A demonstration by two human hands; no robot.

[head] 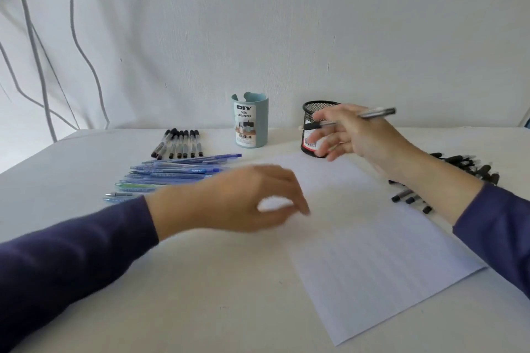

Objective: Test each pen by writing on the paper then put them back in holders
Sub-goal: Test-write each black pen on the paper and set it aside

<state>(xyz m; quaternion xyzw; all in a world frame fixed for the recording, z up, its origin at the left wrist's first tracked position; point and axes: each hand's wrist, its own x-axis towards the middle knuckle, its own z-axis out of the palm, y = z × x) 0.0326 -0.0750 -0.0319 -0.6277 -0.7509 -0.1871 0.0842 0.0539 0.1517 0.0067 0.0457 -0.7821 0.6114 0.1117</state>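
The paper point(372, 261) lies on the tabletop point(86, 163), near and right of centre. At its far end stand the left holder point(252, 126) and the right holder point(311, 114), apart. A spread of pens point(172, 172) lies left of the paper, with a row of pens point(179, 143) beyond it. A pile of pens point(459, 160) lies right of the paper.

Home-office desk: white table point(200, 281), plain wall point(315, 23), desk organizer point(250, 123), mesh pen cup point(309, 116), hanging cables point(77, 37).

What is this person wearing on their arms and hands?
The left sleeve and right sleeve are long, dark purple and plain, ending at the wrists. The left hand and right hand are bare: no gloves, no watch or ring that shows, though the left is blurred.
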